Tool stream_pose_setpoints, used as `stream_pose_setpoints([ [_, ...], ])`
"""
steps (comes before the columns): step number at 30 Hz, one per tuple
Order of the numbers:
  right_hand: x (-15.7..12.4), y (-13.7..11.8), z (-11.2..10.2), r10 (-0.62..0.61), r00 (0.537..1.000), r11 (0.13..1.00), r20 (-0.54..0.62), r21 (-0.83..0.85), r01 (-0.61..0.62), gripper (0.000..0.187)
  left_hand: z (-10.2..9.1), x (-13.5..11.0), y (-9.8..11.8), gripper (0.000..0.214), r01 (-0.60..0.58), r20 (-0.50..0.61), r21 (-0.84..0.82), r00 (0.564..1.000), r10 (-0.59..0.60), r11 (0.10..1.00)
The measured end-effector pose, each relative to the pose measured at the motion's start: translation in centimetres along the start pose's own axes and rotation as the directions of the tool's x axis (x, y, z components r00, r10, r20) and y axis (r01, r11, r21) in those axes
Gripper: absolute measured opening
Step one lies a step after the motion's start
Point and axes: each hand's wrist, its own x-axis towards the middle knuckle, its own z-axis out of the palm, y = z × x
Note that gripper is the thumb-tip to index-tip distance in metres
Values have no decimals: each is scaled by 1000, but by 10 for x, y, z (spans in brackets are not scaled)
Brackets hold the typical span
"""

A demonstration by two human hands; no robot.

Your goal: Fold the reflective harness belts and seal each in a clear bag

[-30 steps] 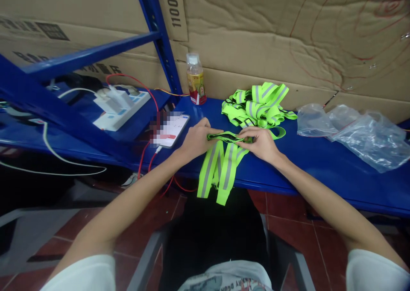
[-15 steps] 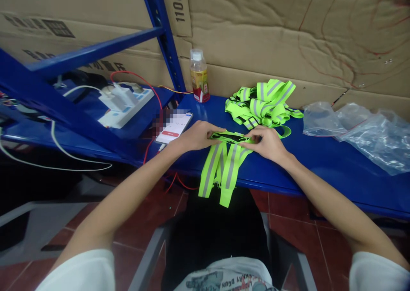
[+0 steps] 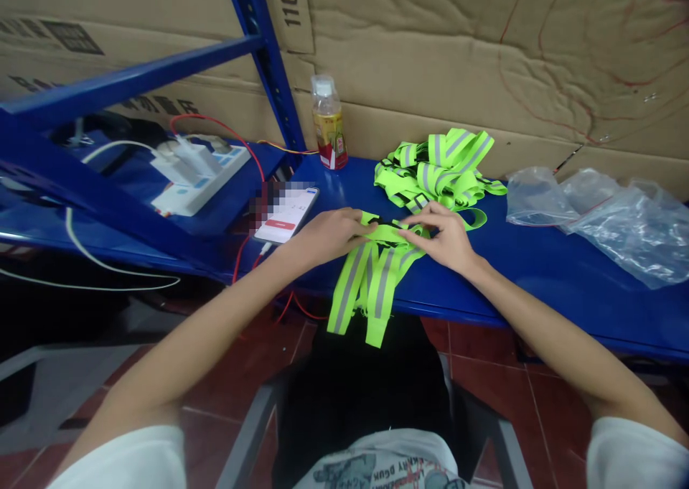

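Observation:
A neon-green reflective strap vest [image 3: 371, 277] with grey stripes lies on the blue shelf [image 3: 538, 266], its ends hanging over the front edge. My left hand [image 3: 331, 234] pinches the vest's upper left part, fingers closed on the fabric. My right hand [image 3: 444, 238] pinches the upper right part, thumb and forefinger together on a green strap, with the other fingers raised. A black band of the vest shows between the two hands.
A heap of more green reflective vests [image 3: 438, 169] lies just behind the hands. Clear plastic bags [image 3: 603, 216] are at the right. A phone [image 3: 288, 212], a drink bottle [image 3: 328, 123], a power strip [image 3: 197, 173] with cables and a blue upright [image 3: 263, 58] stand at the left. Cardboard backs the shelf.
Both hands have shifted their grip on the vest's top. The right hand's fingers have lifted into a pinch. The view has drifted slightly.

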Motion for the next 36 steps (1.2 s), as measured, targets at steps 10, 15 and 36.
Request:
stream_pose_setpoints([
  [10, 2, 8, 10, 213, 953, 971, 216, -160, -180, 67, -12, 23, -36, 35, 18, 45, -361, 999, -2, 932],
  [15, 0, 4, 8, 70, 965, 994, 253, -104, -44, 53, -10, 28, -44, 69, 77, 79, -345, 996, -53, 935],
  [36, -5, -14, 0, -34, 983, 999, 182, -18, 38, 37, -16, 9, 4, 15, -57, 76, 76, 996, 51, 995],
])
